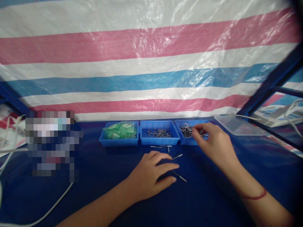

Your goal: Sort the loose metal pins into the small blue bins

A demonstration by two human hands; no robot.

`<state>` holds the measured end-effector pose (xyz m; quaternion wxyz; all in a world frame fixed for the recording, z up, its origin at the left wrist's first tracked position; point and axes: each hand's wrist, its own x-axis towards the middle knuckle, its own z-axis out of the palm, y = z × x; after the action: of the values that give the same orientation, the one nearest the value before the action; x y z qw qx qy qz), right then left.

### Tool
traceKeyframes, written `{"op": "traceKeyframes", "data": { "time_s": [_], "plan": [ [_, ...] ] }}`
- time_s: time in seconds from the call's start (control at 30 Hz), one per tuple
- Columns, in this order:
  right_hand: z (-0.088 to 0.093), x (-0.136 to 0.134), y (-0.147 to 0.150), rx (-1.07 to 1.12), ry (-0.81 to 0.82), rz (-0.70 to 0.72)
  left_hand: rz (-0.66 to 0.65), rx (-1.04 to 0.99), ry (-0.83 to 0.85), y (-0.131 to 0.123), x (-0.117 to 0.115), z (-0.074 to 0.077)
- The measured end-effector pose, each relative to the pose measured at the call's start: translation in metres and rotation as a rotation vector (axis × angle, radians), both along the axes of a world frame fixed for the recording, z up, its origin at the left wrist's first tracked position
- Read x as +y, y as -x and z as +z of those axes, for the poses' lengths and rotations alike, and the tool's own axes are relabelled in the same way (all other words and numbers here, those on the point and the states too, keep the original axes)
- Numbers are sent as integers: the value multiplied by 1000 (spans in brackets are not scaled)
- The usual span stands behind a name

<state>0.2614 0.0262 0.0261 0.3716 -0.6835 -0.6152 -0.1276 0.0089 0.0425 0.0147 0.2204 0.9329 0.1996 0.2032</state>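
My left hand point(151, 173) lies palm down on the blue table cloth point(106, 176), fingers stretched out and apart, with nothing in it. Two thin metal pins point(179, 176) lie just by its fingertips. My right hand point(213, 142) reaches into the right blue tray point(182, 141), fingers curled over a heap of metal pins point(187, 130); I cannot tell whether it has any pinched. The middle blue tray point(158, 140) holds scattered pins. The left blue tray point(119, 142) holds green plastic parts point(120, 130).
A few loose pins point(161, 146) lie in front of the middle tray. A clear plastic lid point(236, 124) sits at the right. White cables point(54, 201) run across the left. A striped tarp point(142, 63) hangs behind, with blue frame bars point(267, 88) at the right.
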Motion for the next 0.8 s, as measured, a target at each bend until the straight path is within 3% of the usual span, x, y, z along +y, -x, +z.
{"op": "traceKeyframes", "data": {
  "time_s": [0.1,0.2,0.37,0.47,0.6,0.8],
  "plan": [
    [-7,5,-12,-85,9,-111,-52,120,-82,-6,-5,0],
    [-9,5,-5,-74,2,-59,-39,161,-108,-8,-7,-2],
    [-3,-4,22,-20,16,252,24,180,-139,-13,-7,-6],
    [0,-11,38,79,176,499,108,168,-142,-14,-2,-7],
    [-1,-17,57,171,446,701,209,-17,43,-7,11,-8],
    [-7,-16,65,280,453,695,264,-248,271,-1,17,-9]
  ]
}}
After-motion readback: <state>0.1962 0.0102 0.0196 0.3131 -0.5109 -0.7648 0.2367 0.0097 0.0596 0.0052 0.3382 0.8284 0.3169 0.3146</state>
